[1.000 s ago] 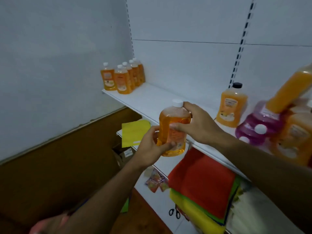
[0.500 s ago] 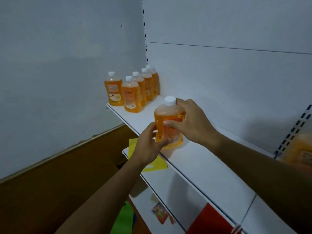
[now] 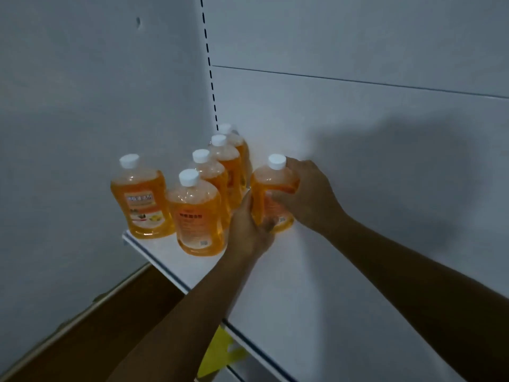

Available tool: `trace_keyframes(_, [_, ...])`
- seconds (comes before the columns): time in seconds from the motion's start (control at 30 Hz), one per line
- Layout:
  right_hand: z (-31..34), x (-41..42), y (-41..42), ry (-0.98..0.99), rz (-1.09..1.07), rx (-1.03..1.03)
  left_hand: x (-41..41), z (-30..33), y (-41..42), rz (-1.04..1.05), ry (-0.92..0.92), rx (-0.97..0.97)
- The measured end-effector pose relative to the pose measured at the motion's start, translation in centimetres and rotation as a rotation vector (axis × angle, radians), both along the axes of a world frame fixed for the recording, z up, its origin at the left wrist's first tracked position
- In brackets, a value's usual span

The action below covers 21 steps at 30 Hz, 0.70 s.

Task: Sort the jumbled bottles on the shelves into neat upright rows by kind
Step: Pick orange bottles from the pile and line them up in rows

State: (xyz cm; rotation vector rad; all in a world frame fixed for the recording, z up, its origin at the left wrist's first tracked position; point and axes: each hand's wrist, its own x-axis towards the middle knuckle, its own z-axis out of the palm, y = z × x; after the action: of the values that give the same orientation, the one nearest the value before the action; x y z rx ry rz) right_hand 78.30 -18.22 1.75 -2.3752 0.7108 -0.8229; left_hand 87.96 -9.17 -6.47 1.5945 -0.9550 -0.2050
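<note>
Held: clear plastic bottle of orange liquid with white cap point(image 3: 272, 194), upright on white metal shelf point(image 3: 289, 271), 3 o'clock of five matching orange bottles point(image 3: 198, 213) | left hand point(image 3: 248, 230) wrapped round base | right hand point(image 3: 305, 194) curled round shoulder | Risk: nudging neighbours at 9 o'clock, toppling row; misaligned placement.
</note>
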Motion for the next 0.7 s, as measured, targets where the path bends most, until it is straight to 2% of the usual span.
trace_keyframes(0.03, [-0.1,1.0,-0.6,-0.013,-0.021,0.019,0.7,0.6,-0.8,0.035,0.013,-0.004])
trace_keyframes(0.07, [-0.2,2.0,-1.2,-0.025,-0.038,0.034,1.5,0.6,-1.9,0.055,0.105,-0.054])
trace_keyframes(0.13, [-0.5,3.6,-2.1,-0.052,-0.064,0.053,3.4,0.4,-3.5,0.003,0.252,-0.186])
trace_keyframes(0.2, [-0.9,4.8,-2.8,-0.083,-0.093,0.057,4.3,0.6,-4.2,-0.024,0.311,-0.228])
trace_keyframes(0.3, [-1.0,5.5,-3.1,-0.078,-0.128,0.051,4.2,0.9,-5.2,0.034,0.251,-0.215])
trace_keyframes(0.37, [-1.1,5.6,-3.1,-0.048,-0.140,0.046,4.1,1.2,-5.1,-0.035,0.266,-0.192])
trace_keyframes(0.43, [-1.1,5.3,-2.9,-0.011,-0.155,0.066,4.0,0.4,-4.9,0.036,0.082,-0.090])
trace_keyframes(0.47, [-1.0,4.9,-2.8,0.010,-0.162,0.074,4.2,-0.2,-4.6,0.084,-0.071,0.018])
trace_keyframes(0.5, [-0.9,4.3,-2.5,0.028,-0.167,0.074,4.2,-1.0,-4.4,0.044,-0.147,0.141])
trace_keyframes(0.57, [-0.3,2.8,-1.7,0.057,-0.152,0.040,4.0,-2.0,-3.9,0.066,-0.146,0.237])
trace_keyframes(0.7, [0.2,-1.6,0.4,0.154,-0.137,-0.039,1.5,-2.3,-1.5,0.046,-0.135,0.240])
